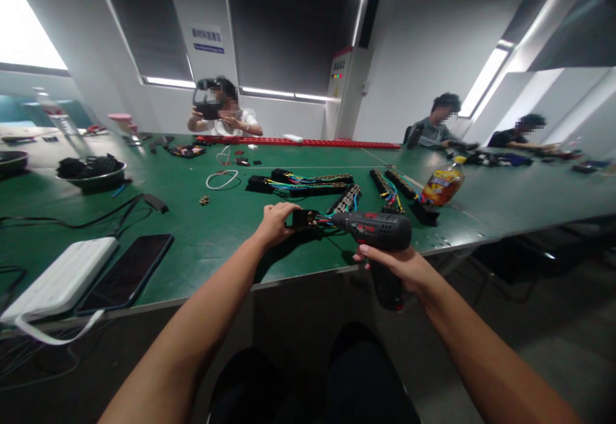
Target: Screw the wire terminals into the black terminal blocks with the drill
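My left hand (278,224) is closed around a black connector block (303,219) near the table's front edge. Its face with small brass-coloured contacts points right, and coloured wires run from it. In my right hand (395,262) is a black cordless drill (378,230), gripped by its handle. The drill's nose points left at the block; whether its tip touches the contacts I cannot tell. Just behind lies a terminal strip (345,199), tilted on the table. Further back rest wired black assemblies (308,185), and another pair (395,185) lies to the right.
On the green table (202,251) sit a white power bank (62,276), a phone (128,273), a bowl of black parts (91,170) and small brass pieces (205,200). A drink bottle (443,182) stands right. Co-workers (231,113) sit across the table.
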Demonstrator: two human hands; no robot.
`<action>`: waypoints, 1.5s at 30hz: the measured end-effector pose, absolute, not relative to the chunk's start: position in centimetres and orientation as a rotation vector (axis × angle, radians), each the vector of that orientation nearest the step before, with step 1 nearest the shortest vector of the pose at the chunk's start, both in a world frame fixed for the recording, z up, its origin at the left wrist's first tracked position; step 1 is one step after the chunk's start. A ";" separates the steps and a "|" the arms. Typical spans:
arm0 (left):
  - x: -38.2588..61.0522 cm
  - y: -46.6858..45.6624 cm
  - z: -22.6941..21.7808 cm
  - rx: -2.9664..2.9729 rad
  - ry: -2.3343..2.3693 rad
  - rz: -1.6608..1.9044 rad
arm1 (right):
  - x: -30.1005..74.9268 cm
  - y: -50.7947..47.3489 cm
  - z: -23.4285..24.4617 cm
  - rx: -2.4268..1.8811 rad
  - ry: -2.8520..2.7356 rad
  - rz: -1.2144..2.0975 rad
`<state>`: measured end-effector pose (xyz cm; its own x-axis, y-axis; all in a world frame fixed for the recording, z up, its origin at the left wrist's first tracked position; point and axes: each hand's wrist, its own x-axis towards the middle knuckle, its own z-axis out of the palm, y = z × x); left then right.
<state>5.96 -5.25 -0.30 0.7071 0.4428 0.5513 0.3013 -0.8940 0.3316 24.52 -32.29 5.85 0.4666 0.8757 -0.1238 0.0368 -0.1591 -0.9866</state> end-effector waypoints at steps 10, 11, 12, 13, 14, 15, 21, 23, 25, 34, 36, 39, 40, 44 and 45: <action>5.9 -5.2 -0.1 2.690 0.609 0.929 | 24.5 -33.9 5.4 -1.563 -0.842 0.884; 5.9 -5.2 -0.1 2.691 0.609 0.928 | 24.5 -34.1 5.4 -1.566 -0.848 0.881; 5.9 -5.2 -0.2 2.694 0.608 0.930 | 24.5 -34.2 5.4 -1.565 -0.856 0.884; 6.0 -5.2 -0.2 2.698 0.606 0.936 | 24.5 -34.3 5.4 -1.561 -0.861 0.889; 6.0 -5.2 -0.3 2.705 0.603 0.942 | 24.4 -34.2 5.4 -1.555 -0.860 0.897; 6.0 -5.2 -0.3 2.712 0.601 0.949 | 24.3 -34.1 5.4 -1.548 -0.854 0.905; 6.1 -5.0 -0.7 2.730 0.597 0.986 | 24.1 -32.9 5.7 -1.533 -0.814 0.960; 6.1 -4.9 -0.8 2.733 0.589 0.996 | 24.1 -32.6 5.9 -1.530 -0.805 0.979; 6.1 -5.0 -0.7 2.734 0.579 1.008 | 24.1 -32.4 6.2 -1.534 -0.797 0.984; 6.0 -4.9 -0.7 2.726 0.580 0.982 | 24.7 -32.3 6.5 -1.605 -0.888 0.950; 6.0 -4.9 -0.7 2.727 0.571 0.988 | 25.1 -32.3 6.5 -1.615 -0.962 0.928; 6.0 -4.9 -0.8 2.728 0.555 1.004 | 25.6 -32.2 6.8 -1.624 -1.024 0.919; 6.0 -4.9 -0.7 2.729 0.551 1.009 | 25.6 -32.1 6.9 -1.625 -1.021 0.920; 6.1 -5.1 -0.6 2.731 0.549 1.004 | 25.6 -32.2 7.4 -1.648 -1.012 0.921; 6.1 -5.1 -0.6 2.732 0.551 0.999 | 25.5 -32.2 7.6 -1.658 -1.017 0.920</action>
